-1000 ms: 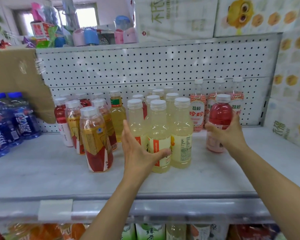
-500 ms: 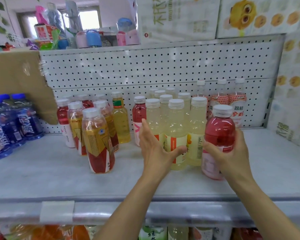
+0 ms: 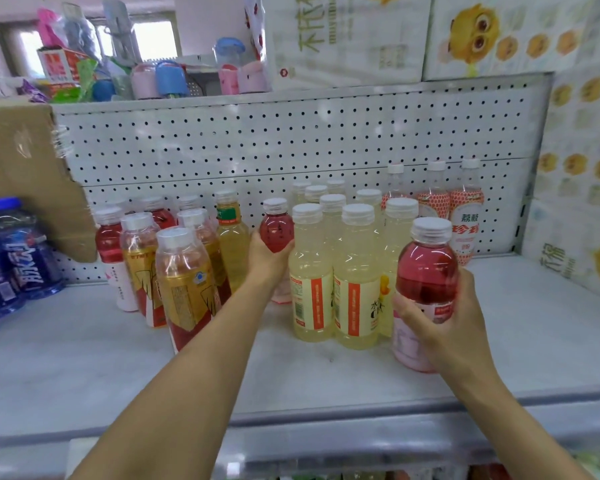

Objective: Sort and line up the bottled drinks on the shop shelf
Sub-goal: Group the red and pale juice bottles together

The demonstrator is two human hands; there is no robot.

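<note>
On the grey shop shelf (image 3: pixel 84 368) stands a block of pale yellow bottles (image 3: pixel 355 278) with white caps. My right hand (image 3: pixel 440 327) grips a red drink bottle (image 3: pixel 426 271) at the block's front right, near the shelf edge. My left hand (image 3: pixel 267 258) is wrapped around a second red bottle (image 3: pixel 276 230) just left of the yellow block, further back. Left of that stand a light green-tea bottle (image 3: pixel 232 244), several amber bottles with red and gold labels (image 3: pixel 187 282) and red bottles (image 3: pixel 110 240).
Tall clear bottles with pink labels (image 3: pixel 465 216) stand at the back right against the white pegboard (image 3: pixel 291 140). Blue bottles (image 3: pixel 21 261) sit at the far left below a cardboard box (image 3: pixel 21 168). Printed cartons (image 3: pixel 579 188) wall off the right side. More drinks fill the shelf below.
My right hand has brought its red bottle forward to the shelf front. My left hand left the front yellow bottle, reached back and closed on the red bottle beside the yellow block.
</note>
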